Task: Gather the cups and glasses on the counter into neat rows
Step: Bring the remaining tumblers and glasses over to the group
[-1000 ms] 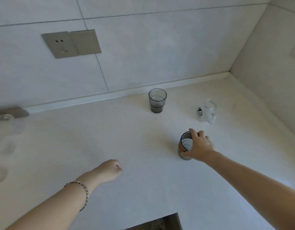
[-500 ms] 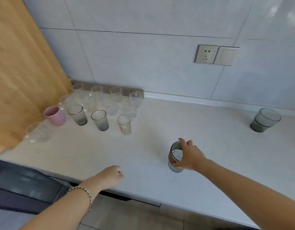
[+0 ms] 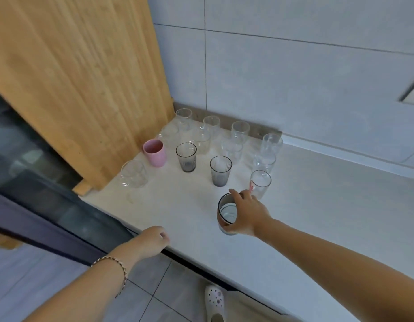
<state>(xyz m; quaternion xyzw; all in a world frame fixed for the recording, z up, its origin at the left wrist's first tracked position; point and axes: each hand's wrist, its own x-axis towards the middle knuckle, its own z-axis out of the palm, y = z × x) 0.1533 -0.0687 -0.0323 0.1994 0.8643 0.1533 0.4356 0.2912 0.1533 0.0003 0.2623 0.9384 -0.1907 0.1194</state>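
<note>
My right hand [image 3: 245, 213] grips a smoky grey glass [image 3: 227, 213] by its rim, near the front of the white counter [image 3: 317, 217]. Just beyond it stands a clear glass with red print [image 3: 260, 183]. Two grey ribbed glasses [image 3: 186, 156] [image 3: 220, 170] and a pink cup [image 3: 155, 152] stand in a row further back. Several clear glasses [image 3: 240, 131] fill the corner behind them. A clear round glass [image 3: 133, 173] stands at the left edge. My left hand [image 3: 152, 240] hovers curled at the counter's front edge, holding nothing.
A tall wooden panel [image 3: 85, 77] rises at the left of the counter. Grey tiled wall [image 3: 294, 77] runs behind. A dark glass-fronted surface [image 3: 38, 182] sits lower left. Tiled floor and a white shoe [image 3: 215, 300] show below the counter edge.
My right hand has carried the grey glass leftwards along the counter toward the grouped glasses. The view swung left with it; the left hand kept its curled pose.
</note>
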